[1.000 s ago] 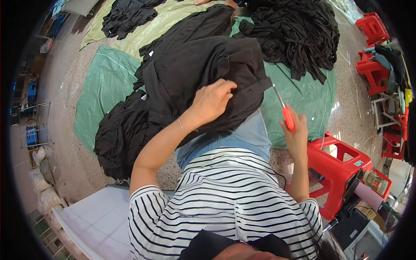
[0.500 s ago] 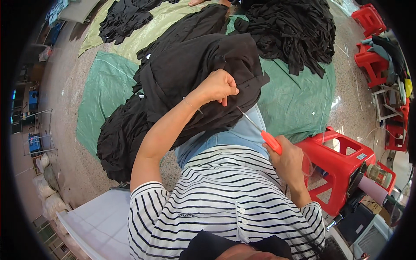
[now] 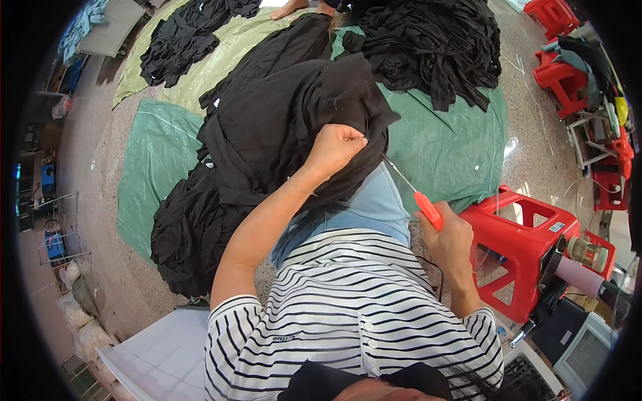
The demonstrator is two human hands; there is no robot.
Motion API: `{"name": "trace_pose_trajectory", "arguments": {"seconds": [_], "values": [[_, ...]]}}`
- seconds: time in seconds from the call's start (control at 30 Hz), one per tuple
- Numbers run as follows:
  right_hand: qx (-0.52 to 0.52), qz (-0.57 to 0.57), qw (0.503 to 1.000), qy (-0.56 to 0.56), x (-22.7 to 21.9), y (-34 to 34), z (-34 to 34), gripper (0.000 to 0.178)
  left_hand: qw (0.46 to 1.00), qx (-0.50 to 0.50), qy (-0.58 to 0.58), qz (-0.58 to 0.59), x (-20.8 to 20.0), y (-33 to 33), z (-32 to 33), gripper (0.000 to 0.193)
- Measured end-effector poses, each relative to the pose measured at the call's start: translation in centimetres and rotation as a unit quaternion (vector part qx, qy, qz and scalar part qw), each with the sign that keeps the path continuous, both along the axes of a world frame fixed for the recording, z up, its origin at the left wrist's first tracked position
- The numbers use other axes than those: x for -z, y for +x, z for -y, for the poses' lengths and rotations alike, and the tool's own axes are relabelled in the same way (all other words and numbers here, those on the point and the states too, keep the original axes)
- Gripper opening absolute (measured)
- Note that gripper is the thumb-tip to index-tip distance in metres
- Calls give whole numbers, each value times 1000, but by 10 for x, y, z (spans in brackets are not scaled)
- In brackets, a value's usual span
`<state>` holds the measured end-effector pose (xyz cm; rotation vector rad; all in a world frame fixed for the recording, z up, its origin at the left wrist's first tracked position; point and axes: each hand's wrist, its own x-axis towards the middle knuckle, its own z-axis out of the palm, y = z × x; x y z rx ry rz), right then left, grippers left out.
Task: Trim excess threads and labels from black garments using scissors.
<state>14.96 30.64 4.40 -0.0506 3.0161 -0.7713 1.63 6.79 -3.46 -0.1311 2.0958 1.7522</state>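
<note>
While the black garment (image 3: pixel 261 127) lay bunched over the front of the person's jeans (image 3: pixel 371 204), the step in hand looked like close work along its right-hand edge, cloth steadied on one side and tool readied on the other. The left grip (image 3: pixel 334 150), a bare hand, was closed in a pinch over the cloth; whether a fold or a thread was caught between the fingertips, I could not tell. The right grip (image 3: pixel 449 237) was wrapped around the red handle of a thin-shafted tool (image 3: pixel 428 210), its tip aimed up and leftward at the garment's edge, very near it, though contact could not be made out.

A next move, as I judged it, called for taut cloth under the pinch and a light, exact tip, since a slip might have snagged the fabric.

The garment itself looked soft, matte and heavily creased, with a pointed corner jutting right above the green sheet (image 3: pixel 448 140). More black clothing (image 3: pixel 190 234) lay rumpled to its lower left.
</note>
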Motion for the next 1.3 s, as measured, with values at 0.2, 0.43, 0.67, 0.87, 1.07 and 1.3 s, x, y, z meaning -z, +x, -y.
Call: {"name": "trace_pose_trajectory", "arguments": {"seconds": [0.2, 0.43, 0.67, 0.87, 1.07, 1.3], "values": [[7, 1, 1000, -15, 4, 0, 2, 33, 995, -64, 67, -22, 7, 8, -11, 15], [14, -1, 999, -45, 2, -1, 7, 34, 962, -197, -16, -187, 5, 27, -26, 16], [6, 2, 999, -49, 7, -4, 10, 26, 972, -180, 67, -137, 9, 23, -18, 17], [57, -33, 996, -57, 10, -8, 11, 26, 953, 22, -131, -274, -16, 43, -18, 15], [47, -25, 995, -85, 10, -15, 10, 28, 847, -66, -274, -452, -30, 36, 38, 16], [-9, -35, 994, -105, 12, -22, 27, 30, 800, -145, -311, -493, -37, 21, 32, 44]]}}
